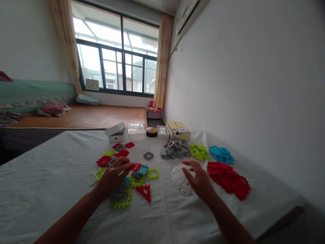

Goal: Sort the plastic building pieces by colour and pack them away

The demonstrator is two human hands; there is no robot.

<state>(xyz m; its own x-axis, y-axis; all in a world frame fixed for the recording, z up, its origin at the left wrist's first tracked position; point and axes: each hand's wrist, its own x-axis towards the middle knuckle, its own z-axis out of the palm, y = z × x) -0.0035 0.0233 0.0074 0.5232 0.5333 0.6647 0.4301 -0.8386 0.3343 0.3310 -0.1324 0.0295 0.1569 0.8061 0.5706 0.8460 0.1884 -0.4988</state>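
Room with window (pixel 123 51) at 11 o'clock, pale cloth-covered table (pixel 63 169) below. Left hand (pixel 119 173) pinches red piece (pixel 135 166), thumb and fingers together on it, above mixed pieces; red triangle (pixel 145 194) at 4 o'clock from that hand. Right hand (pixel 199 178): thumb and fingertips apart, at white pile (pixel 177 178) on its 9 o'clock side; contact can't be told. Around right hand: grey pile (pixel 175 150) 11 o'clock, green pile (pixel 199 152) 12, red pile (pixel 230 179) 3.

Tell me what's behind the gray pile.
A yellow box and a small open white box stand behind the gray pile. Anything low directly behind its peak is covered from view.
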